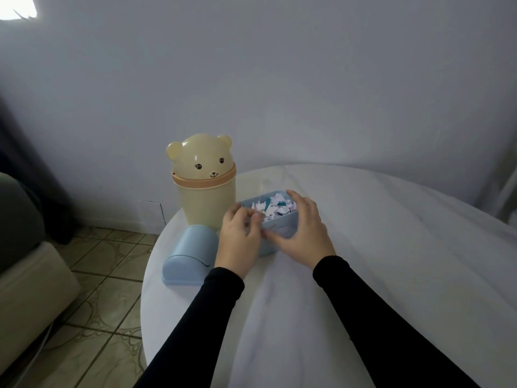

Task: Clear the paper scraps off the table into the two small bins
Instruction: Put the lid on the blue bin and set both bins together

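Note:
A small blue bin point(282, 229) stands on the white table point(363, 261), filled to the rim with torn paper scraps point(272, 208). My right hand point(300, 231) wraps around its right side and front. My left hand point(240, 239) is at its left rim, fingers pinched together over the scraps; whether a scrap is between them I cannot tell. A yellow bear-shaped bin point(205, 182) with its domed lid on stands behind and to the left. The blue bin's lid point(190, 254) lies near the table's left edge.
The round table is covered with a white cloth. A tiled floor point(92, 303) lies to the left, with a beige sofa corner point(30, 287) beside it. A plain wall stands close behind the table.

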The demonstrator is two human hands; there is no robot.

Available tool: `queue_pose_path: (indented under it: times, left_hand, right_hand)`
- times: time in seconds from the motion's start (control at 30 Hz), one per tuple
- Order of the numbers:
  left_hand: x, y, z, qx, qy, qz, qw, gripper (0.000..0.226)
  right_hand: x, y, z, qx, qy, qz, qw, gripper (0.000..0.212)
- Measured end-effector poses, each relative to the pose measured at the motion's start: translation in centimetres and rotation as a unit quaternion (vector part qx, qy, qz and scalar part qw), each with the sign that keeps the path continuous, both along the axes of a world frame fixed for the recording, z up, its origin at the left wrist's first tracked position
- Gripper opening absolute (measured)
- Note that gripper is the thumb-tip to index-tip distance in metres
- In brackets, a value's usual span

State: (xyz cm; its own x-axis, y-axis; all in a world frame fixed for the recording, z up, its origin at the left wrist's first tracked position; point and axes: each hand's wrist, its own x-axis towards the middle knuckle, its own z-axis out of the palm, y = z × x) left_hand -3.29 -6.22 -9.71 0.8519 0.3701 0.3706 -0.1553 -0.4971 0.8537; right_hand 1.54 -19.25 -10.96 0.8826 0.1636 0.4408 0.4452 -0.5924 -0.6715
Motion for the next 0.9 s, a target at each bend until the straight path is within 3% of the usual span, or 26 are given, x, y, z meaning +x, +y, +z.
queue_pose_path:
  times: [0.2,0.3,0.4,0.53,0.63,0.77,0.9]
  left_hand:
    - [-2.0,1.4,0.5,0.068,-0.052,0.005,0.996,0.018]
    - [-3.8,2.2,0.3,0.176,-0.074,0.158,0.969,0.017]
    - [-5.6,2.5,-0.5,0.197,0.016,0.267,0.943,0.022]
    - [-6.6,2.5,-2.3,0.181,0.127,0.274,0.936,0.056]
    - [-6.5,2.1,-2.9,0.175,0.155,0.259,0.937,0.063]
    - [-6.0,1.1,-2.9,0.191,0.167,0.236,0.938,0.053]
    - [-5.2,0.7,-3.4,0.189,0.211,0.238,0.929,0.066]
  right_hand:
    - [-1.3,0.1,-1.1,0.072,0.046,-0.001,0.996,0.124]
    - [-1.6,0.9,-1.4,0.123,0.057,-0.002,0.991,0.126]
    - [-1.4,0.6,-1.6,0.173,0.076,-0.002,0.982,0.125]
    - [-2.0,-1.1,-2.2,0.183,0.062,0.013,0.981,0.122]
    - [-2.5,-2.3,-2.5,0.205,0.073,0.046,0.975,0.118]
    - [-2.4,-4.0,-2.9,0.258,0.097,0.105,0.956,0.113]
    - [-2.4,-4.5,-3.0,0.274,0.111,0.124,0.947,0.112]
